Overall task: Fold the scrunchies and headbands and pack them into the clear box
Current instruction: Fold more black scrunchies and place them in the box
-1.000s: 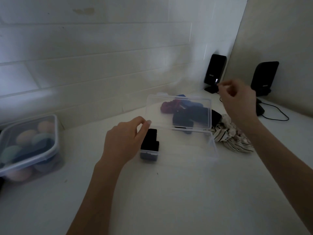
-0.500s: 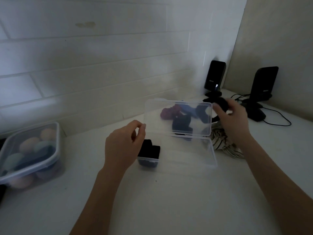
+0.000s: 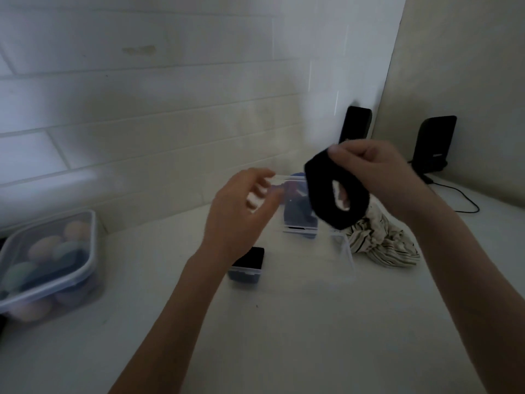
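My right hand (image 3: 380,177) pinches a black scrunchie (image 3: 322,191) and holds it in the air as an open ring, above the clear box (image 3: 345,251). The box lies open on the white counter, and folded dark pieces (image 3: 247,261) sit at its left end. My left hand (image 3: 238,214) hovers beside the scrunchie with its fingers spread, holding nothing. Behind the hands lie a blue piece (image 3: 298,214) and a purple one, partly hidden. A striped white scrunchie (image 3: 383,243) rests on the counter to the right of the box.
A lidded plastic tub (image 3: 48,263) of pastel sponges stands at the far left. Two black speakers (image 3: 356,125) (image 3: 433,143) with a cable (image 3: 460,197) stand in the back right corner. A tiled wall runs close behind the box.
My right hand took the black scrunchie from the pile behind the box and lifted it. My left hand let go of the lid and rose toward the scrunchie.
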A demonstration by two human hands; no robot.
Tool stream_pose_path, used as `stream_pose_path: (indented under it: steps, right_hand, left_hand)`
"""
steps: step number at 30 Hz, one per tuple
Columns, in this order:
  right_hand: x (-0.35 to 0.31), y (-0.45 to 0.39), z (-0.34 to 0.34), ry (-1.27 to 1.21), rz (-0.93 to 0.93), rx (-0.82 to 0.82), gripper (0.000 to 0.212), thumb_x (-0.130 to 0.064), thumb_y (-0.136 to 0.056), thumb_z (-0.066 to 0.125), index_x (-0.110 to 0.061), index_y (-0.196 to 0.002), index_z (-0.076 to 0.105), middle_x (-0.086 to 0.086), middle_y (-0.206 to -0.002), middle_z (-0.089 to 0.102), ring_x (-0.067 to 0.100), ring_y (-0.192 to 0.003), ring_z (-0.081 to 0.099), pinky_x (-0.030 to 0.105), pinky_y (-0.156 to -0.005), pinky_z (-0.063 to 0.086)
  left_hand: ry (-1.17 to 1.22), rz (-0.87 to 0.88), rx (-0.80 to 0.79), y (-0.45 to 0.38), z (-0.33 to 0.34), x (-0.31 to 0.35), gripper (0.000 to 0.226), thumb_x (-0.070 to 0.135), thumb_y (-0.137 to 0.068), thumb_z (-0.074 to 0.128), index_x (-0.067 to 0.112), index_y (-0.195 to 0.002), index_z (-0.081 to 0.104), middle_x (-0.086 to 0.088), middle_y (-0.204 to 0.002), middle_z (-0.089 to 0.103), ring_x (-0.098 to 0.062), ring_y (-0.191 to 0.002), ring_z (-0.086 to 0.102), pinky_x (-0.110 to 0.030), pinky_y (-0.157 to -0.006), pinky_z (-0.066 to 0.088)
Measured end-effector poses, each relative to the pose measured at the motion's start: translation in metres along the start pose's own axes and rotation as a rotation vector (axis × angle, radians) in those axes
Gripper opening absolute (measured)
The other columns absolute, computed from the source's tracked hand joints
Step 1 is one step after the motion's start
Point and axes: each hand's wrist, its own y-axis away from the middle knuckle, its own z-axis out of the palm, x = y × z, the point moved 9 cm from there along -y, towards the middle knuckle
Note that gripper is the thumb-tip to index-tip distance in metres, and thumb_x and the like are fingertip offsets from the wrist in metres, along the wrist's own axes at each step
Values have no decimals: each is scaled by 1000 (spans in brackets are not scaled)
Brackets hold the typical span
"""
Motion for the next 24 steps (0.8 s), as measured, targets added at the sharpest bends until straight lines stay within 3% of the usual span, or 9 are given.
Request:
stream_pose_path:
  steps: [2, 3, 6, 9, 11, 14, 18, 21, 24]
  right_hand:
    - [6, 1, 23, -97, 58, -131, 26, -40, -81, 55, -19, -84, 70, -1, -53, 67, 11, -44, 61, 21, -45, 51]
    - [9, 1, 31, -184, 85, -178, 26, -39, -80, 54, -19, -88, 70, -2, -59, 69, 10, -50, 64, 21, -48, 52]
    - [13, 1, 43, -391, 118, -337, 24, -23, -86, 58, -18, -109, 65, 3, -83, 74, 13, -75, 71, 25, -62, 57]
    - [17, 3, 44, -433, 106, -455, 48, 2, -82, 57, -17, -126, 54, 6, -98, 71, 19, -93, 68, 34, -74, 58]
    - [24, -1, 42, -349, 109, -384, 56, 11, -80, 61, -13, -129, 51, 6, -93, 70, 18, -84, 69, 31, -65, 57]
    - [27, -12, 34, -191, 75, -198, 45, 9, -77, 67, -13, -116, 59, -5, -71, 68, 9, -58, 63, 22, -49, 49]
    - [32, -22, 29, -24, 30, -87, 29, -6, -70, 78, -19, -85, 57, -10, -63, 61, 8, -52, 53, 25, -45, 42]
    - [35, -24, 29, -1, 38, -61, 30, -8, -71, 78, -20, -78, 52, -17, -52, 58, -1, -45, 50, 14, -42, 38]
    - [30, -20, 31, -7, 52, -47, 19, -12, -76, 75, -20, -76, 57, -14, -42, 54, 0, -36, 44, 11, -37, 33]
  left_hand:
    - [165, -61, -159, -8, 23, 2, 53, 54, -78, 51, 23, -120, 56, 7, -115, 62, -1, -105, 58, -16, -89, 46]
    - [232, -97, -225, -11, 33, 3, 48, 53, -79, 52, 26, -119, 56, 6, -119, 61, -3, -110, 58, -20, -93, 45]
    - [459, -224, -296, -15, 51, -1, 21, 48, -83, 48, 38, -95, 63, 11, -99, 68, -5, -97, 63, -30, -93, 48]
    - [698, -329, -303, -16, 61, -14, 34, 59, -73, 55, 33, -87, 71, 9, -89, 71, -14, -91, 65, -45, -92, 48]
    - [714, -321, -365, -11, 64, -9, 34, 54, -78, 60, 27, -99, 67, 6, -93, 73, -15, -91, 68, -38, -80, 54]
    - [585, -247, -354, -5, 60, -4, 21, 31, -80, 67, 30, -101, 62, 12, -87, 73, -7, -86, 70, -25, -75, 54]
    - [592, -283, -305, 0, 55, -13, 21, 8, -87, 62, 18, -105, 62, -3, -94, 73, -19, -88, 72, -29, -75, 57]
    - [592, -318, -364, 6, 59, -15, 23, 14, -85, 65, 15, -108, 61, -4, -97, 73, -21, -90, 72, -32, -78, 57]
    - [422, -269, -370, 6, 60, -14, 49, 34, -67, 77, 18, -110, 59, -4, -104, 70, -17, -92, 69, -33, -79, 57]
